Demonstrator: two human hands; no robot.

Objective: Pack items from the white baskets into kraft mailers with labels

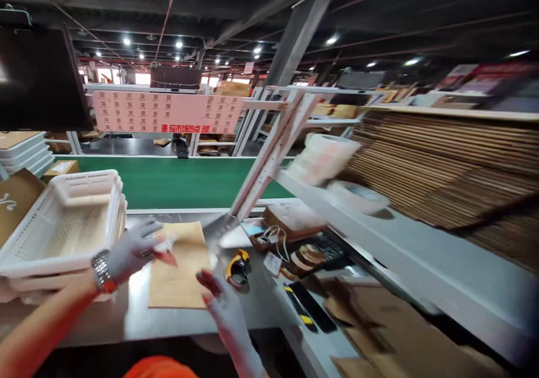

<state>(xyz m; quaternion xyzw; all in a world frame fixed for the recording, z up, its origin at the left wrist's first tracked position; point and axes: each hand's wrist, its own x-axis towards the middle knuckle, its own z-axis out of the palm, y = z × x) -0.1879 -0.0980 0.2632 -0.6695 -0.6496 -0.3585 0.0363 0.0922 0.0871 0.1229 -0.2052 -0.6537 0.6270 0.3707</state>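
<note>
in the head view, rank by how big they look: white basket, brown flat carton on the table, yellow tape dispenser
Largest to smallest as they look:
1. white basket
2. brown flat carton, under the left hand and near the right hand
3. yellow tape dispenser
All sit at similar nearness, so the order seems safe.

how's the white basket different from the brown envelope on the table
The white basket is a tall perforated plastic crate, stacked on others at the table's left edge; the brown envelope is flat paper lying mid-table. The left hand holds something small over the envelope; the right hand hovers at its corner, while neither touches the basket. Both rest on the steel table.
</note>
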